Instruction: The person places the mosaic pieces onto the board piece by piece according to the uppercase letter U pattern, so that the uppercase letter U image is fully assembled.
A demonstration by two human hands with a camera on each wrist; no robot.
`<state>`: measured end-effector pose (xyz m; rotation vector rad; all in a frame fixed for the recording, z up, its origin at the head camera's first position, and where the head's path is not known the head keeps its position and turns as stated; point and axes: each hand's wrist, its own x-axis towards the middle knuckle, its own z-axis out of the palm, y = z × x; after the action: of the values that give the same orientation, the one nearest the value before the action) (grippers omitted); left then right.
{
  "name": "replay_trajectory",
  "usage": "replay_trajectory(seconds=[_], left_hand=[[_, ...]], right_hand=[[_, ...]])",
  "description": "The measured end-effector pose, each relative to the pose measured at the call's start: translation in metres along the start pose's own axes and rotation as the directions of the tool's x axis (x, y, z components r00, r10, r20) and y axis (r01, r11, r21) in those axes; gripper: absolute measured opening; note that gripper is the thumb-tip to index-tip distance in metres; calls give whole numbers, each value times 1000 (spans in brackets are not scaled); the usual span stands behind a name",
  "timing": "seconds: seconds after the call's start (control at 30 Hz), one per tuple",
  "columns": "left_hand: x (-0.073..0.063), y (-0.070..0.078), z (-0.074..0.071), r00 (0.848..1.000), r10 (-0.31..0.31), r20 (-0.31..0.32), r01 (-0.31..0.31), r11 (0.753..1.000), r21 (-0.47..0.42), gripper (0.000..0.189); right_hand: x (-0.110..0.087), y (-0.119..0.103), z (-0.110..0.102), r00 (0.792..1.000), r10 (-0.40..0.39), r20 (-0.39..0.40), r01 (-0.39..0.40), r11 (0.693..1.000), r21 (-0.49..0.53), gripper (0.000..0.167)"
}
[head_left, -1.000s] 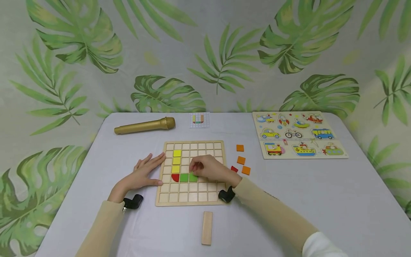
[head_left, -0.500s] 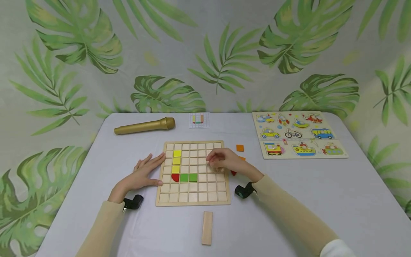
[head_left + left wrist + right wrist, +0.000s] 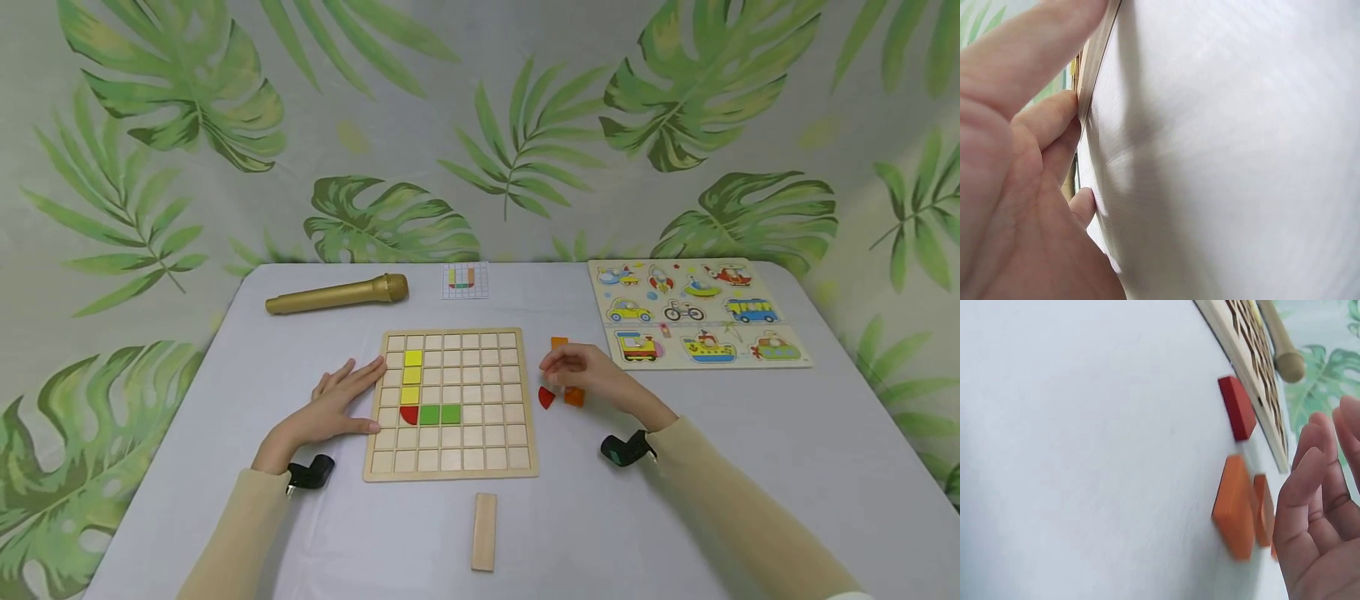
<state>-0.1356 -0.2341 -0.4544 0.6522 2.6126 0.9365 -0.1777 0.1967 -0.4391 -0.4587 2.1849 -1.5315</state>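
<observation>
My left hand [image 3: 330,412] rests with fingers spread at the left edge of the wooden grid board [image 3: 452,477]; in the left wrist view its fingertips touch the board's side. On the board, three yellow squares [image 3: 412,376] form a column above a red quarter-round piece [image 3: 409,414], and two green squares [image 3: 439,414] continue to the right. My right hand [image 3: 592,375], holding nothing, hovers with bent, relaxed fingers over the loose pieces right of the board. Below its fingertips lies another red quarter-round piece [image 3: 546,397]. Orange squares [image 3: 1234,506] lie beside it, partly hidden by the hand.
A gold microphone [image 3: 337,294] lies at the back left, beside a small pattern card [image 3: 465,281]. The vehicle puzzle board [image 3: 693,312] takes up the back right. A plain wooden block [image 3: 484,532] lies in front of the grid board.
My right hand has left the second green square on the board and moved right, off the board, to above the loose red and orange pieces. The left hand has stayed put.
</observation>
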Motion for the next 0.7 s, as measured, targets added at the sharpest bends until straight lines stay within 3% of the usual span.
replay_trajectory(seconds=[0.23, 0.4, 0.7], left_hand=[[0, -2, 1, 1000, -7, 5, 7, 1000, 15, 96], [1, -2, 1, 1000, 4, -2, -4, 1000, 5, 95], [0, -1, 0, 1000, 1, -2, -1, 1000, 6, 93]], right_hand=[[-9, 6, -5, 1000, 26, -13, -27, 999, -18, 21], [-9, 6, -1, 1000, -25, 5, 26, 999, -45, 17], [-7, 6, 7, 995, -91, 26, 94, 978, -188, 19]])
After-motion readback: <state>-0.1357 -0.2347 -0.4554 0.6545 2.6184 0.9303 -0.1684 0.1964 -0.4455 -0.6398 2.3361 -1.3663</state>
